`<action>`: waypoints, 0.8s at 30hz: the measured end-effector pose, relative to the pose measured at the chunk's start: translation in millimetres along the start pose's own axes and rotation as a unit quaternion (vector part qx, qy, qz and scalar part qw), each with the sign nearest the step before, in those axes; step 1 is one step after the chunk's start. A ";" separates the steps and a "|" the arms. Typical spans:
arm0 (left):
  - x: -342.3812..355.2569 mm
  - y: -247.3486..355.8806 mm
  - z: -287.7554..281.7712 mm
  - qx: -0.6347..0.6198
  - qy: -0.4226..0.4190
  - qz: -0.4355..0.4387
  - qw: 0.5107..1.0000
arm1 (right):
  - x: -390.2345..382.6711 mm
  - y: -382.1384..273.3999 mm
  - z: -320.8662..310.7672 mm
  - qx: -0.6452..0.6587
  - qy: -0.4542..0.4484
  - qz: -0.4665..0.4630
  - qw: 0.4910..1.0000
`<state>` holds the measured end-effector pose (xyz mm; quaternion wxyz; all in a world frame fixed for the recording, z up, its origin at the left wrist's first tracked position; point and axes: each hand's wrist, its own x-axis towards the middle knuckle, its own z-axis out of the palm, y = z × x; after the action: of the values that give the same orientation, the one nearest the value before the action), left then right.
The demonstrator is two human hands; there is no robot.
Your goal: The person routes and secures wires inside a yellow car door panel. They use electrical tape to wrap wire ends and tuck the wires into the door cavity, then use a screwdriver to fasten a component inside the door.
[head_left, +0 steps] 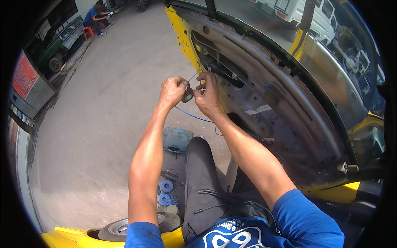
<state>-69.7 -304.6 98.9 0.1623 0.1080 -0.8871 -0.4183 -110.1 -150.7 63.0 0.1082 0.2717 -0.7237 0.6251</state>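
Observation:
In the middle of the head view, my left hand (173, 91) is closed on a small dark round part (187, 95) with a thin grey cable (193, 76) running up from it. Just right of it, my right hand (207, 96) has its fingers curled beside the part and cable; what they grip is too small to make out. Both hands are at the inner side of an open yellow car door (185, 37), whose trim is off, showing openings and metal rails. A blue wire (194, 116) arcs below my hands. My fingers hide much of the small part.
A teal case (173, 141), blue spools (166, 186) and a wheel (115, 229) lie below. A person (93, 18) sits on a red stool at the back left, near a green vehicle (49, 51). A red sign (24, 74) stands left. A white vehicle (314, 18) is behind the door.

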 end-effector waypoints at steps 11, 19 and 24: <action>12.8 -0.7 -14.4 -0.012 -0.066 -0.016 0.998 | 17.2 12.8 -17.7 -0.066 -0.249 0.113 0.960; 13.4 7.4 -14.5 -0.025 -0.085 -0.004 0.996 | 21.0 12.9 -22.9 -0.148 -0.235 0.089 0.957; 13.6 10.8 -14.1 0.008 -0.087 -0.012 0.996 | 9.0 11.4 -26.5 -0.128 -0.182 0.150 0.963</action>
<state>-77.5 -312.2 118.4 0.0783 0.0833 -0.8998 -0.4211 -128.4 -126.7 63.0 -0.0868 0.2529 -0.8378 0.4760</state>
